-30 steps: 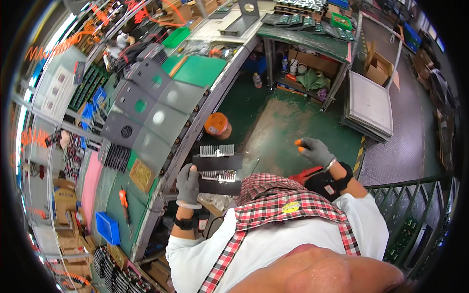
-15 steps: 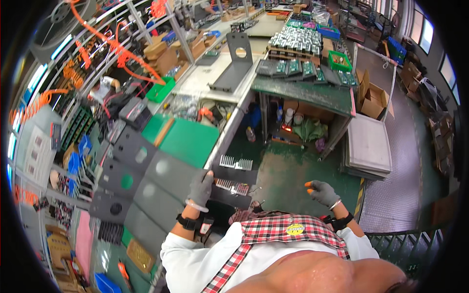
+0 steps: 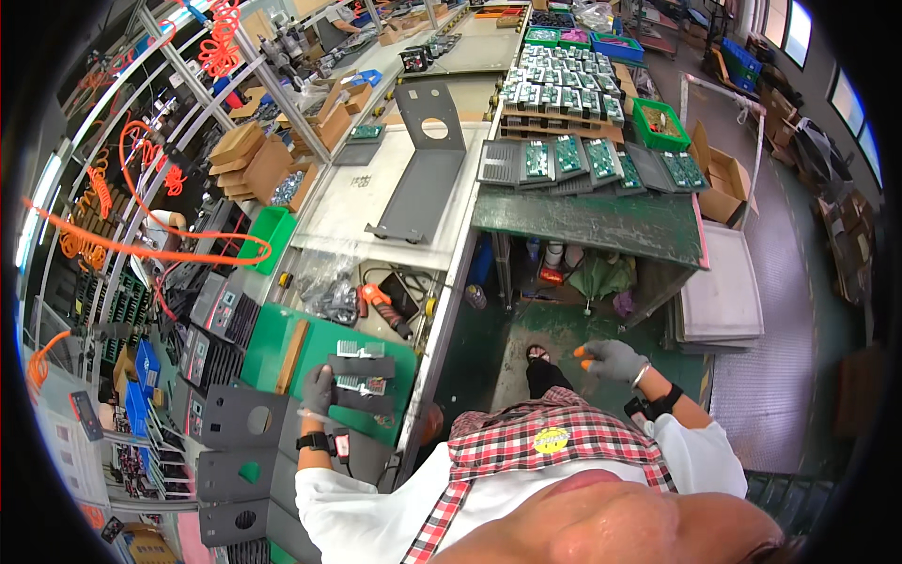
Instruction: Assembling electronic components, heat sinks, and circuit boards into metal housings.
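My left hand [image 3: 318, 388], in a grey glove, grips one end of a dark panel [image 3: 365, 367] with two pale, comb-like slotted strips. The panel is over the green mat [image 3: 399, 352] on the bench at left; whether it touches the mat I cannot tell. My right hand [image 3: 615, 362], gloved in grey with orange fingertips, hangs in the air at the right, fingers loosely apart and holding nothing. Farther up the bench stands a bent grey metal bracket [image 3: 418, 193] with a round hole in its upright part.
A wooden strip [image 3: 292, 357] crosses the mat. Grey housings with round holes [image 3: 235, 414] line the left. An orange-handled tool [image 3: 385, 308] lies in a bench recess. Circuit boards on grey covers [image 3: 568, 158] sit on the dark side table [image 3: 583, 221]. An orange coiled hose [image 3: 150, 246] hangs left.
My left hand has carried the dark panel leftward, from over the floor gap to over the green mat. My view has shifted along the bench. The right hand stays raised at the right.
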A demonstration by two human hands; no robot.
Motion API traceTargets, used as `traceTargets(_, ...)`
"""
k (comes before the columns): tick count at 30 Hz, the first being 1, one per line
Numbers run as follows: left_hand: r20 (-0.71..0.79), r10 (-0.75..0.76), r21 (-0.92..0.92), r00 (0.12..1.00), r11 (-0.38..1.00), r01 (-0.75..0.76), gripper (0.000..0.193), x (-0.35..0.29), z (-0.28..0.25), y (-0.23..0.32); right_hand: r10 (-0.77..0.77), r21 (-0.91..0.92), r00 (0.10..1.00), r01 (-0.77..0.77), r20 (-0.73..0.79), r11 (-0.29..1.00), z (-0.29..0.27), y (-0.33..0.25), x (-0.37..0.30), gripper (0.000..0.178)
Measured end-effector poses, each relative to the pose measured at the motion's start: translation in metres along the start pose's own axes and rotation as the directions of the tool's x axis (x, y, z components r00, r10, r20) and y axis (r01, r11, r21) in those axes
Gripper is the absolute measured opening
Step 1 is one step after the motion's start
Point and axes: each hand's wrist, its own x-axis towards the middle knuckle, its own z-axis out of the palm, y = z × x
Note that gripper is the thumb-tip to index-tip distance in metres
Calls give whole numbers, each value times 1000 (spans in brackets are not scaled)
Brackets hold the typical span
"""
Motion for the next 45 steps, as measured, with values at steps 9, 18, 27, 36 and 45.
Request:
traceTargets(9, -278, -231, 39, 932, 967, 251, 32, 33, -13, -42, -239, -96, 956, 257, 168, 962, -103, -38, 198, 35)
traceTargets(18, -354, -275, 341, 894, 852, 397, 40, 15, -13, -67, 101, -284, 993, -113, -56, 952, -113, 20, 296, 35)
traceTargets(27, -391, -193, 349, 900, 873, 340, 42, 4, -11, -51, 547, 644, 829, -356, -118, 677, -124, 88, 314, 33)
traceTargets(36, -388, -372, 134, 843, 883, 450, 44, 5, -7, -72, 632, 647, 775, -485, 7, 588, -140, 76, 324, 41)
traceTargets(45, -323, -337, 260, 885, 867, 425, 49, 14, -18, -22, 718, 650, 695, -536, -22, 539, -140, 71, 334, 39)
